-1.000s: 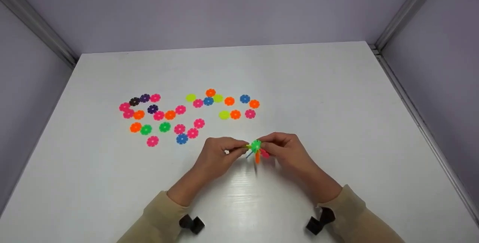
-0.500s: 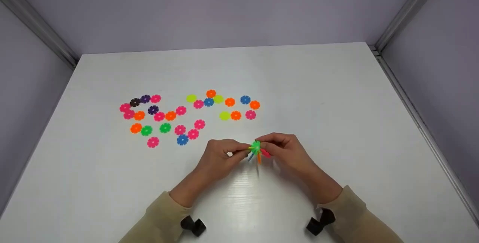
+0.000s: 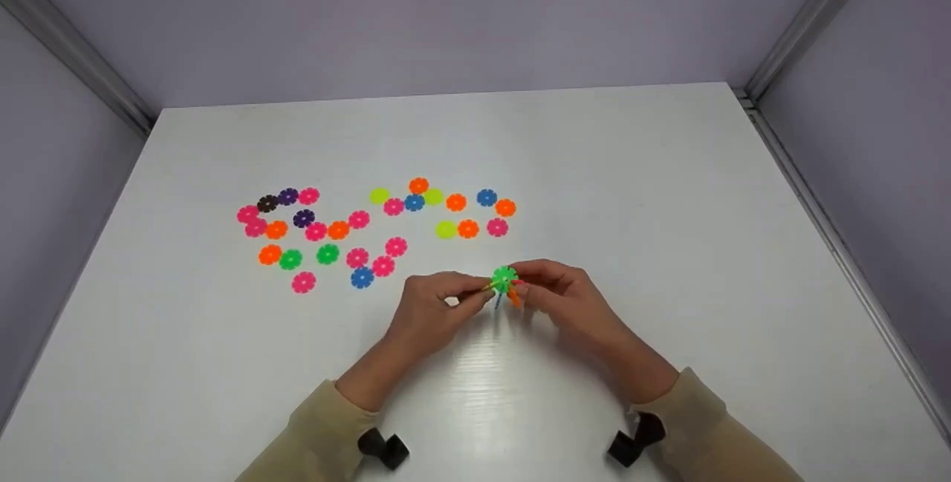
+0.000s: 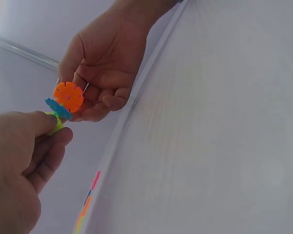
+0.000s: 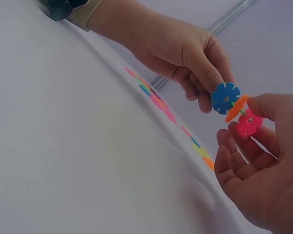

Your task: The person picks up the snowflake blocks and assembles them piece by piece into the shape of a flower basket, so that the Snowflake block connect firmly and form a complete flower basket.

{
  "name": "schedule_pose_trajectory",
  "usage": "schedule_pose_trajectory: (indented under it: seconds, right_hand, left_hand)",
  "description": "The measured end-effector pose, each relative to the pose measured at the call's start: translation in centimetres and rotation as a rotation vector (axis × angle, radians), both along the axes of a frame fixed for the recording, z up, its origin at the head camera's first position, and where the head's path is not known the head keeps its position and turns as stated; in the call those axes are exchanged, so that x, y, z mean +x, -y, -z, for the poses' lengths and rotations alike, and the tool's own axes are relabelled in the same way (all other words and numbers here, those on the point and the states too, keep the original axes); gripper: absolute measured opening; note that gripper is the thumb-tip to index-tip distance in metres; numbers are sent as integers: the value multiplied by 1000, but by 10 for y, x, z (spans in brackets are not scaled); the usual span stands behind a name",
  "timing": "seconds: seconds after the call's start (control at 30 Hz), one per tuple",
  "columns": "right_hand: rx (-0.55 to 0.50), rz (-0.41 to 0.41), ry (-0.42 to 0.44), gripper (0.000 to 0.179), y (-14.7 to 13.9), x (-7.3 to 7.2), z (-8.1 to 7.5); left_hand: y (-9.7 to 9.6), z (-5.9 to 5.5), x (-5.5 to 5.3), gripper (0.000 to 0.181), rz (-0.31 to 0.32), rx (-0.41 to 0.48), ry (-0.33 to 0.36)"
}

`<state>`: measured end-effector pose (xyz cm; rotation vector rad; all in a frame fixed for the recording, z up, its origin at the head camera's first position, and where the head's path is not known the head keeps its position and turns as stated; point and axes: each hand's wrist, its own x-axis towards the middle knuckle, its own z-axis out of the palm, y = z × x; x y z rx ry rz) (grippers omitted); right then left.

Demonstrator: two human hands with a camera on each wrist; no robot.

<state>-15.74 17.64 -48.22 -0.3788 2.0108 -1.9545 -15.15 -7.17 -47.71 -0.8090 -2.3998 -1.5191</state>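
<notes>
Between both hands, above the white table, is a cluster of slotted, flower-shaped plastic interlocking discs. A green disc faces up in the head view, with others joined around its edge. My left hand pinches a yellow disc on the cluster's left side. On the other side, my right hand holds the pink disc between thumb and fingers, its thumb also at the orange disc. A blue disc sticks out between the hands. Fingers partly hide the yellow and pink discs.
Loose discs in several colours lie flat on the white table, beyond and left of the hands. The nearest include a pink disc and a blue disc. Purple-grey walls stand behind and at the sides.
The cluster has tilted and risen slightly in the head view, so the green disc faces up more fully. The pink disc is now mostly hidden by the right fingers. Loose discs stay put.
</notes>
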Motion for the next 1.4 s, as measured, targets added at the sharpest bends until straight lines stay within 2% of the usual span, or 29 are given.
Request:
schedule_pose_trajectory:
  seconds: [0.2,0.33,0.4,0.57,0.73,0.83,0.93,1.07,1.2,1.4]
  right_hand:
    - [26,39,16,30,-2,-1,0]
    - [12,71,53,30,-4,-2,0]
    - [-2,88,78,32,-4,-3,0]
    - [-40,121,134,36,-6,-5,-1]
    - [-43,133,155,34,-6,-5,-1]
    - [-39,137,156,34,-6,-6,0]
    - [-42,140,155,33,-6,-7,1]
    - [-58,137,165,32,-6,-7,3]
    - [-46,139,166,32,-5,-8,3]
    - [-49,143,163,32,-3,-9,4]
  left_hand:
    - [1,0,-2,26,81,-36,46]
    - [8,-2,-8,29,112,-60,59]
    - [15,-5,-13,30,85,-79,69]
    - [47,-14,-34,30,-67,-164,123]
    - [85,-22,-55,33,-174,-258,247]
    - [100,-22,-65,33,-210,-306,331]
    - [108,-18,-73,35,-224,-338,432]
    - [110,-11,-79,36,-213,-383,504]
    - [109,-6,-81,36,-195,-406,497]
    - [107,-5,-85,39,-170,-437,460]
